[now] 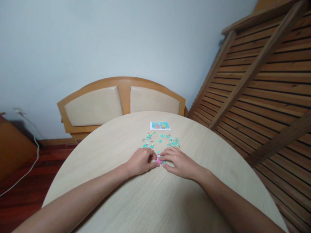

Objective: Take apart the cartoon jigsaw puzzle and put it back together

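A small joined cluster of pink and turquoise jigsaw pieces (159, 161) lies on the round table (150, 200), between my two hands. My left hand (142, 161) reaches it from the left, its fingers curled and the thumb and forefinger closed at the pink edge. From the right, my right hand (178, 161) steadies the cluster with fingertips on top and the thumb at its near side. Its fingers cover part of the pieces. Just beyond the hands are scattered loose jigsaw pieces (173, 141), mostly turquoise with some yellow and pink.
A picture card (160, 126) with pink and yellow cartoon figures lies behind the loose pieces. Past the table's far edge stands a padded wooden headboard (125, 97) against the wall. A slatted wooden frame (262, 84) leans at the right. A white cable (36, 155) hangs at left.
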The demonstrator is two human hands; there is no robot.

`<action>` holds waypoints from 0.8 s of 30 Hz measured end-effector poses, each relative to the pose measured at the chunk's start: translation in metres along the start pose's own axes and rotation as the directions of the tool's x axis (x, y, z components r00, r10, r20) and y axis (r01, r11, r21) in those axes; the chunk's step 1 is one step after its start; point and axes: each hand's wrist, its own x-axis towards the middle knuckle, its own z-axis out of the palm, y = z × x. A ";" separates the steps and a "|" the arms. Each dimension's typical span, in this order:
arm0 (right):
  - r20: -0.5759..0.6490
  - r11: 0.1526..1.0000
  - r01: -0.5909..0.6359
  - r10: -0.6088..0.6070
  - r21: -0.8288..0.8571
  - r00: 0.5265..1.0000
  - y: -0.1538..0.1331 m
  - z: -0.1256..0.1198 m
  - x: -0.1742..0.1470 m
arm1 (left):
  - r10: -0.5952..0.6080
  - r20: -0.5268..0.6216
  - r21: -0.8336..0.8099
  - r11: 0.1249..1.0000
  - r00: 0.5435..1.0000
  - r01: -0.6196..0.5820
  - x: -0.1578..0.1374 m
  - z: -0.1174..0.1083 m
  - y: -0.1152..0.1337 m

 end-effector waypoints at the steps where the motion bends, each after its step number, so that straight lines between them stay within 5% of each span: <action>1: 0.002 1.000 0.000 0.000 -0.004 1.000 0.000 0.000 0.000 | -0.002 0.004 -0.007 1.000 1.000 0.002 0.000 -0.001 -0.001; 4: 0.003 1.000 0.001 -0.001 -0.012 1.000 0.000 0.000 0.000 | -0.029 -0.033 -0.001 1.000 0.999 0.029 0.002 -0.007 -0.013; 10: -0.002 1.000 0.008 -0.008 0.003 1.000 0.000 0.001 -0.001 | -0.044 -0.295 0.093 0.993 0.954 0.074 0.011 -0.013 -0.056; 15: -0.003 1.000 0.005 -0.005 0.008 1.000 0.000 0.002 0.000 | 0.108 -0.189 0.130 0.988 0.976 -0.084 0.018 -0.002 -0.065; 24: -0.002 1.000 -0.018 0.018 0.001 1.000 -0.002 0.001 0.001 | 0.175 -0.013 0.175 0.970 0.984 -0.170 0.016 -0.001 -0.059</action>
